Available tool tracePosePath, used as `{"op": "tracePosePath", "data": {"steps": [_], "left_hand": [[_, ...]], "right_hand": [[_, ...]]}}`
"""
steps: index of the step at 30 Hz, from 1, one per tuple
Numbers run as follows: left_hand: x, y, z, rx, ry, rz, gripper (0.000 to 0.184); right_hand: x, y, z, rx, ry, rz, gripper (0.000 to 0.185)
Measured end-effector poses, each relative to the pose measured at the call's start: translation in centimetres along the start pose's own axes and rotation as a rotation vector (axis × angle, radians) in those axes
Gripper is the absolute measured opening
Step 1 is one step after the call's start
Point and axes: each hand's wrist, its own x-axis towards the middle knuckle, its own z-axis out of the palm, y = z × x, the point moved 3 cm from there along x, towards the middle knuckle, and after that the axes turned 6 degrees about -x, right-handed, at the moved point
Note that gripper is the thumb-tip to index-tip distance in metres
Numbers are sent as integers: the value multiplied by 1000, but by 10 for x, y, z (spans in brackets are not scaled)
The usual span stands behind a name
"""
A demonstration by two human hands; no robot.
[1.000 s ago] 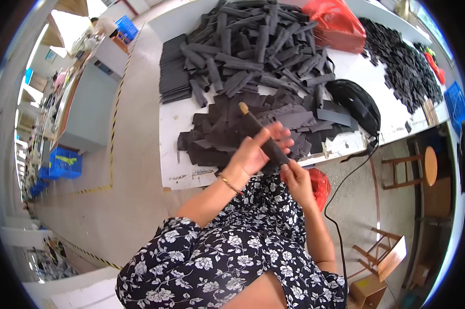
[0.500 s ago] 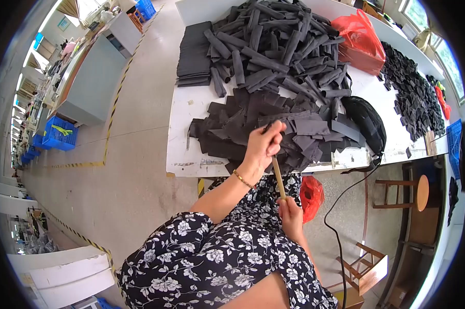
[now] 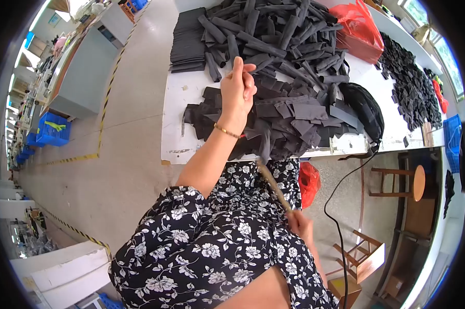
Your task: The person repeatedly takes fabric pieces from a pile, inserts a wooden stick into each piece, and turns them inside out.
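Right fingers [image 3: 295,216] wrapped round near end of slim tan stick [image 3: 275,187] | stick slants over floral dress [image 3: 210,251], far tip by blurred charcoal piece [image 3: 265,141] at surface [image 3: 173,109] edge | left fingers [image 3: 248,86] half curled; I can't tell whether they grip anything

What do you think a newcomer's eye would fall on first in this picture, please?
Probably the big heap of dark rolled pieces at the back of the white table, with a bright red plastic bag just right of it. Next, perhaps, the slender stick held in the right hand, slanting up in front of the black-and-white floral dress towards the table's near edge.
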Motion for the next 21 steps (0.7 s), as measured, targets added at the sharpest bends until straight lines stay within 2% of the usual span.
{"op": "tracePosePath", "data": {"steps": [1, 3, 4, 6, 9, 12, 15, 18, 20, 21], "left_hand": [[-6, -1, 2, 94, -3, 12, 45], [-18, -8, -3, 284, -60, 78, 56], [-20, -10, -12, 382, -15, 60, 58], [-34, -15, -26, 437, 119, 155, 51], [-65, -13, -32, 710, 61, 297, 51], [-99, -28, -27, 467, 125, -246, 64], [-119, -50, -4, 34, -78, -714, 95], [-103, -54, 26, -306, -122, -914, 87], [-68, -62, 17, -586, -270, -923, 30], [-54, -55, 19, -575, -291, -811, 25]], "right_hand": [[12, -15, -8, 53, -13, 99, 12], [28, -16, -15, 63, 25, 24, 12], [36, -16, -18, 73, 56, -7, 12], [44, -19, -24, 57, 88, -27, 12], [50, -21, -29, 47, 95, -26, 10], [54, -23, -32, 32, 126, -49, 9], [54, -29, -32, 11, 147, -83, 10], [53, -34, -29, 11, 95, -53, 10], [50, -32, -23, 72, 82, -10, 13], [47, -32, -22, 94, 61, 29, 14]]}}
